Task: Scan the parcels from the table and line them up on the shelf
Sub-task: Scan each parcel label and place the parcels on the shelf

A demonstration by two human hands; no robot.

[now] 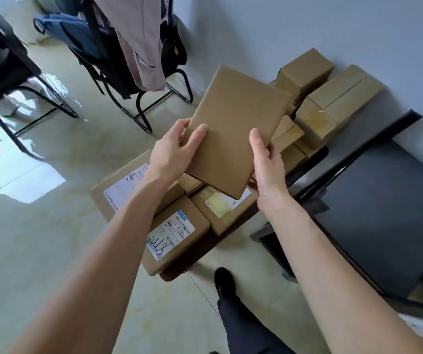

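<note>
Both hands hold one flat brown parcel in the air above the table, its plain unlabelled face up: the left hand clasps its near-left edge with thumb on top, the right hand pinches the near-right edge. Below, a labelled parcel at the table's near corner bears handwritten ink (unreadable, as is the print); another label lies left. More boxes crowd the far end against the wall; open floor spreads left

A white shipping label on a brown parcel at lower centre of the frame carried large handwritten marks resembling "8 me"; its printed text and barcodes were too blurred to read.
</note>
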